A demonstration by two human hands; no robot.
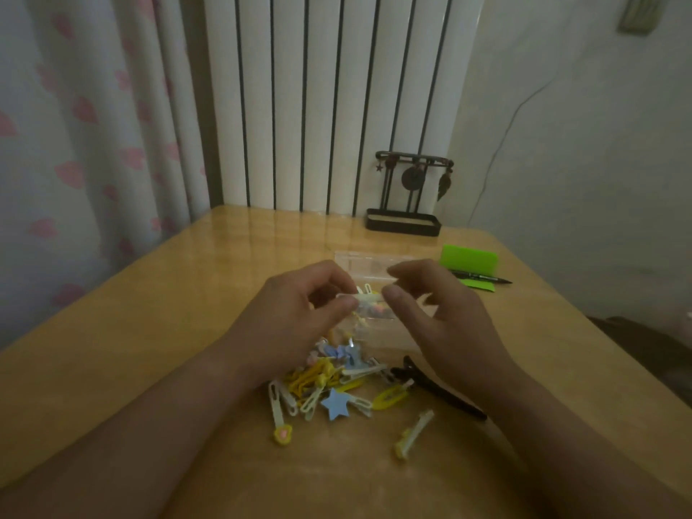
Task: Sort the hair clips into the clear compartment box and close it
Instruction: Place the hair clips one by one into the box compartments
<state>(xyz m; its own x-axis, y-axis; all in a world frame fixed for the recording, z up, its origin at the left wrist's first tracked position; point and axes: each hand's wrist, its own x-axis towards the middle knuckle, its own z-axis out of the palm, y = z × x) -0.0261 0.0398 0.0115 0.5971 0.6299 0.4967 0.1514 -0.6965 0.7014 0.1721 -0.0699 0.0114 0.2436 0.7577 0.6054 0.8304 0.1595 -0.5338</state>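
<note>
On the wooden table [149,331], the clear box [359,258] is lying just beyond the fingertips. The left hand [296,312] is pinching a pale clip [365,291]; the right hand [442,316] is hovering slack and empty.

Box: I see the clear compartment box [374,262], see-through plastic, at frame centre on the counter [149,331]; I can't tell how its lid stands.
Inside box: a few pale clips [369,290] and small coloured bits, blurred.
Pile: loose hair clips [322,383] heaped just below the box, white, yellow and pale blue.
Star clip: blue star clip [339,404] at the pile's lower edge.
Black clip: long black clip [438,391], slanting to the lower right.
Stray clip: pale yellow clip [413,434], apart, lower right of the pile.
</note>
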